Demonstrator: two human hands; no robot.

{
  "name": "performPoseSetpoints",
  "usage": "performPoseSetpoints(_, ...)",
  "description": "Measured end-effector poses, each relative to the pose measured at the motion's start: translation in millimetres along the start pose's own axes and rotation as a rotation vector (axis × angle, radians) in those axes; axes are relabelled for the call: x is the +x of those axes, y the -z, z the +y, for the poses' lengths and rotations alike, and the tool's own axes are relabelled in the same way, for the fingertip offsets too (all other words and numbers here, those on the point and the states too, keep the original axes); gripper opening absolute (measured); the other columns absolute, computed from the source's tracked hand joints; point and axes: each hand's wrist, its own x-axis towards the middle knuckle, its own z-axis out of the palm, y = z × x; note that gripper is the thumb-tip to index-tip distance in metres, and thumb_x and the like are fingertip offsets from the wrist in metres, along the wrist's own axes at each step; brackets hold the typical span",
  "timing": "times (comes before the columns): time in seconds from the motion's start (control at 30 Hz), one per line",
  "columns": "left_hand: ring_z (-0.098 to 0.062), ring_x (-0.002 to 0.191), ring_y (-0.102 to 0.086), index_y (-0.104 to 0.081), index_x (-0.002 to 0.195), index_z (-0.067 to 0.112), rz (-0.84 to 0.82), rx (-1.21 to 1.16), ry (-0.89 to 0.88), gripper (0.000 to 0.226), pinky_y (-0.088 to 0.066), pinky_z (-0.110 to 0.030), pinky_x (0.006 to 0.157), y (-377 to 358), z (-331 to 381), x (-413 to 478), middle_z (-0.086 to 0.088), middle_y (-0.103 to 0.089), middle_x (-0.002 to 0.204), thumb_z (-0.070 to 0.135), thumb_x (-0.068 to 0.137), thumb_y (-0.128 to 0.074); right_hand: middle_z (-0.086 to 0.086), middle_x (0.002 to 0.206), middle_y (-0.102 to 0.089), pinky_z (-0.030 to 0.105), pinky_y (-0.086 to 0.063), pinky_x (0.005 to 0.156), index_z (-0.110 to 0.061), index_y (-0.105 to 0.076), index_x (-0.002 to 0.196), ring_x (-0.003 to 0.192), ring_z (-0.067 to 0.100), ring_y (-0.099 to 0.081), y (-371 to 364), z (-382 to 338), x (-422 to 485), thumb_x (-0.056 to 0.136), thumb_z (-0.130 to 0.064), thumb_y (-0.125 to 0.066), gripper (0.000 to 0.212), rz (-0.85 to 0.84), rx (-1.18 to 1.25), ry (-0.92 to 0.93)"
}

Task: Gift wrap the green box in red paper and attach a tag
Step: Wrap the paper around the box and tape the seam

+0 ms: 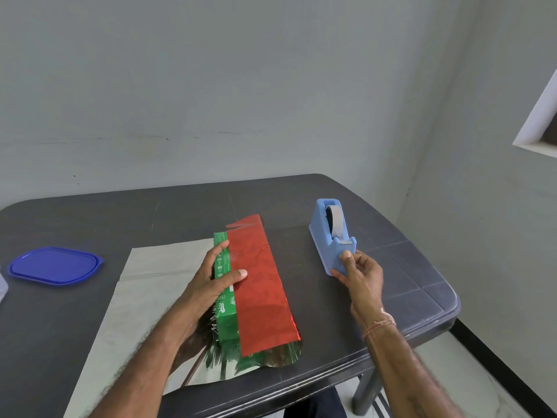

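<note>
The green box [226, 315] lies lengthwise in the middle of the dark table [90, 218]. A flap of red paper [260, 285] is folded over its top and right side; the paper's silver underside [144, 297] spreads out to the left. My left hand [211, 282] grips the box's left side, thumb pressing the red flap's edge down. My right hand [358, 274] pinches the front end of the light blue tape dispenser [331, 233], thumb near the cutter. No tag is in view.
A blue plastic lid [55, 265] lies at the table's left. The table's right edge and rounded front corner [449, 300] are close to the dispenser. A grey wall stands behind, with a window frame [536, 116] at the far right.
</note>
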Motion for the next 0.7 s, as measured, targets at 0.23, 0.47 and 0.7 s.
performPoseSetpoints(0.23,0.001,0.095,-0.062,-0.036,0.146,0.052,-0.016,-0.015,-0.003,0.071,-0.047,-0.022,0.074,0.0,0.6,-2.3,0.025,-0.053,0.114,0.036,0.088,-0.076,0.009,0.078,-0.075,0.042,-0.063,0.08,-0.005,-0.069,0.072,0.074,0.017,-0.07,1.5,7.3,-10.8,0.094,-0.025,-0.069,0.03,0.083,-0.175,-0.044)
performPoseSetpoints(0.47,-0.008,0.107,-0.067,-0.036,0.144,0.057,-0.046,-0.02,-0.001,0.075,-0.053,-0.032,0.092,4.8,-1.6,-1.6,0.01,-0.055,0.135,0.042,0.084,-0.079,0.0,0.111,-0.07,0.034,-0.056,0.09,-0.022,-0.073,0.095,0.103,0.015,-0.066,-14.8,-28.4,-54.6,0.099,-0.031,-0.067,0.012,-0.307,-0.164,0.187)
performPoseSetpoints(0.7,-0.018,0.111,-0.071,-0.04,0.131,0.068,-0.06,-0.052,0.014,0.078,-0.053,-0.048,0.103,8.0,-4.3,-0.4,0.006,-0.061,0.138,0.055,0.07,-0.087,-0.005,0.103,-0.073,0.019,-0.054,0.085,-0.019,-0.074,0.097,0.101,0.007,-0.068,-64.3,-76.0,-46.3,0.098,-0.019,-0.068,0.006,-0.771,-0.32,0.273)
